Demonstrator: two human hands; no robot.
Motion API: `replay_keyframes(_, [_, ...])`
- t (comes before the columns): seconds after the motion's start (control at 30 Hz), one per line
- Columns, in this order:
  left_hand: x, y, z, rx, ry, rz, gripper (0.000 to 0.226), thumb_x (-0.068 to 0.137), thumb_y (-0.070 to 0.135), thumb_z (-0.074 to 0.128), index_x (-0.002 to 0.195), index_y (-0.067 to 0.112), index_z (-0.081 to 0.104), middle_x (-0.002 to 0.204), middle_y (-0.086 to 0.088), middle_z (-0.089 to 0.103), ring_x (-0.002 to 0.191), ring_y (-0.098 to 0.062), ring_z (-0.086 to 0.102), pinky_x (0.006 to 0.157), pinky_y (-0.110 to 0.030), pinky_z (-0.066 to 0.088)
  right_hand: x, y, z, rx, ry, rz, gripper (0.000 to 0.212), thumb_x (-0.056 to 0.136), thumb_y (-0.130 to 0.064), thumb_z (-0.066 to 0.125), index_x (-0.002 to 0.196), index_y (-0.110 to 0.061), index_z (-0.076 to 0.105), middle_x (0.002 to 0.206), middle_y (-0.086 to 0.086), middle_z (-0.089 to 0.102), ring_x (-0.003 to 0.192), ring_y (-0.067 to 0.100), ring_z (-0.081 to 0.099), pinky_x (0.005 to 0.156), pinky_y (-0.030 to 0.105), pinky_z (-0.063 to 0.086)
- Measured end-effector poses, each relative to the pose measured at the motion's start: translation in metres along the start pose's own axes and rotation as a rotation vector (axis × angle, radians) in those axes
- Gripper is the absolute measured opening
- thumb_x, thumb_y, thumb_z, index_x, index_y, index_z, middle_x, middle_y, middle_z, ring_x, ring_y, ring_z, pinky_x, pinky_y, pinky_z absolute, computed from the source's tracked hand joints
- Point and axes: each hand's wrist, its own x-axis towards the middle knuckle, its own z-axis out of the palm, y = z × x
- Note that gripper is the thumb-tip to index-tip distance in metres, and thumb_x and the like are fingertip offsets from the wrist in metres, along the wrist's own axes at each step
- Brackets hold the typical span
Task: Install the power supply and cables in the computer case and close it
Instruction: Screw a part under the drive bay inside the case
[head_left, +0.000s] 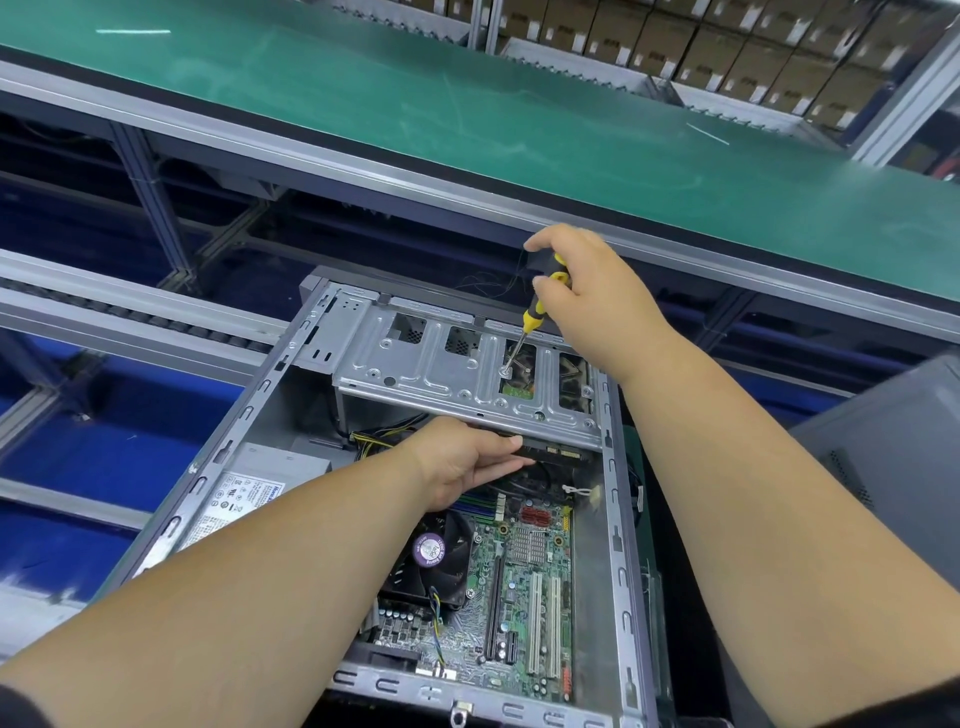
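An open computer case (618, 525) lies on its side in front of me. The motherboard (524, 597) with its black CPU fan (431, 561) shows inside. The grey power supply (249, 493) sits in the left part of the case, with yellow and black cables (374, 439) leaving it. My right hand (587, 296) grips a yellow and black screwdriver (540, 301), its tip down on a screw of the metal drive cage (447, 374). My left hand (462, 462) reaches under the cage's near edge and holds a dark drive (561, 454) there.
A green conveyor belt (467, 130) runs across behind the case, with stacked cardboard boxes (727, 47) on shelves beyond it. A grey case panel (893, 467) stands at the right. A roller track (130, 312) and blue bins (104, 441) lie to the left.
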Motion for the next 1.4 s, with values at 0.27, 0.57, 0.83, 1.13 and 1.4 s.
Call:
replay_keyframes(0.27, [-0.0016,0.0011,0.0007,0.0,0.008,-0.003,0.012,0.082,-0.012,0.066,0.093,-0.013,0.062,0.086,-0.02,0.073,0.088,-0.031,0.073,0.074,-0.027,0.06,0.0005,0.0006,0.0015,-0.072,0.06,-0.009,0.04,0.094,-0.038,0.06,0.132,-0.035,0.049,0.096,-0.013,0.056,0.083,0.014,0.056,0.068,0.029,0.042])
replay_keyframes(0.57, [-0.0017,0.0007,0.0006,0.01,0.0,-0.005,0.009,0.083,-0.011,0.066,0.091,-0.012,0.062,0.092,-0.022,0.071,0.093,-0.032,0.071,0.08,-0.031,0.059,0.0017,0.0012,-0.0006,0.027,0.035,0.012,0.042,0.096,-0.028,0.056,0.135,-0.037,0.047,0.091,-0.015,0.052,0.077,0.009,0.053,0.065,0.024,0.041])
replay_keyframes(0.83, [-0.0007,0.0004,0.0001,0.006,-0.001,-0.009,0.009,0.083,-0.011,0.066,0.091,-0.012,0.062,0.088,-0.021,0.072,0.093,-0.032,0.072,0.08,-0.031,0.058,0.0013,-0.0005,0.0009,0.057,-0.004,0.011,0.046,0.093,-0.018,0.052,0.136,-0.032,0.047,0.105,-0.01,0.056,0.09,0.015,0.057,0.08,0.035,0.051])
replay_keyframes(1.13, [0.0013,0.0004,-0.0007,0.005,-0.007,-0.015,0.011,0.082,-0.011,0.067,0.092,-0.012,0.062,0.087,-0.02,0.073,0.092,-0.031,0.072,0.078,-0.029,0.059,0.0022,0.0005,0.0063,0.009,0.014,-0.025,0.047,0.096,-0.029,0.054,0.141,-0.034,0.042,0.126,-0.006,0.056,0.111,0.015,0.053,0.087,0.031,0.044])
replay_keyframes(1.4, [0.001,0.0002,-0.0002,0.001,0.003,-0.007,0.012,0.083,-0.011,0.066,0.093,-0.013,0.062,0.096,-0.023,0.07,0.091,-0.031,0.072,0.076,-0.027,0.06,0.0013,0.0009,0.0074,-0.008,0.054,-0.038,0.053,0.095,-0.033,0.061,0.143,-0.039,0.04,0.106,-0.01,0.055,0.084,0.013,0.051,0.079,0.029,0.045])
